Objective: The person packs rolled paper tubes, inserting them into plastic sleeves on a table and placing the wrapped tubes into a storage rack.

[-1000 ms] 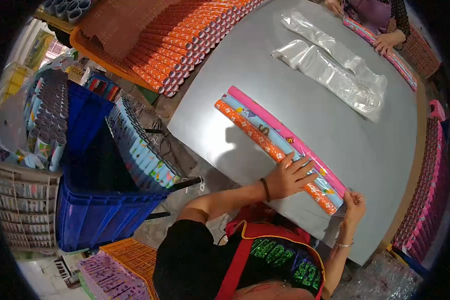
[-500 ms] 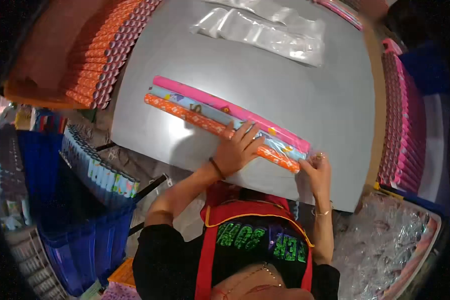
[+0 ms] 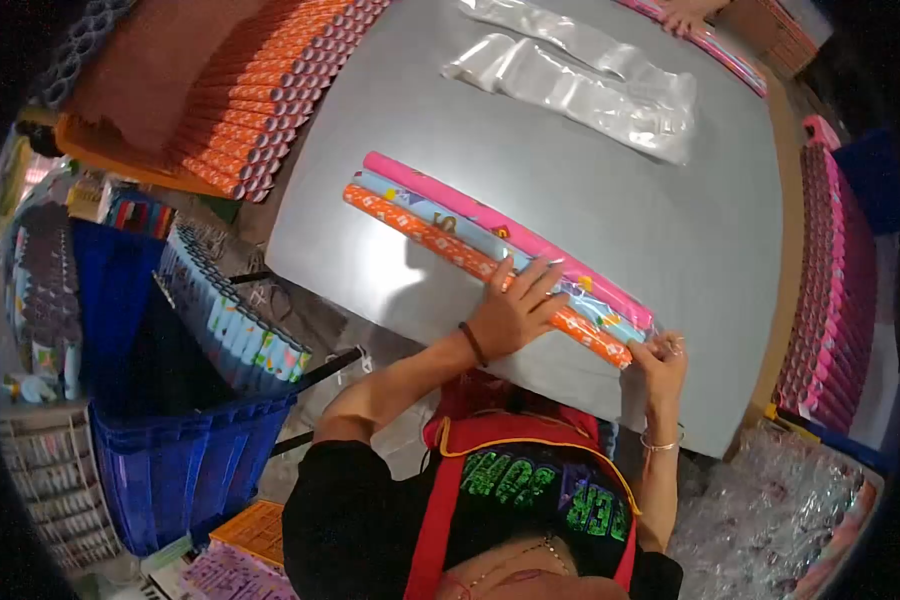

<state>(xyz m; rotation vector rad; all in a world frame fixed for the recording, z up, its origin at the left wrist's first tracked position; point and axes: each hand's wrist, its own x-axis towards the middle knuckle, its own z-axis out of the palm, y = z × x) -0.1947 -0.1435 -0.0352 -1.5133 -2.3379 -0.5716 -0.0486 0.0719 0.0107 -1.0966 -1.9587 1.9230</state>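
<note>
Together, three rolls [image 3: 448,221] fill a clear sleeve [image 3: 652,325], left hand [image 3: 516,308] spread atop, right hand [image 3: 662,364] pinching its end.

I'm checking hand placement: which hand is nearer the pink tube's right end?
Right: the right hand is at the pink tube's right end; the left hand lies farther left, over the orange tube.

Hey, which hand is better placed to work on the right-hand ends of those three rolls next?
Probably the right hand: its fingertips are at that end of the rolls, whereas the left hand lies spread across them, farther along.
</note>
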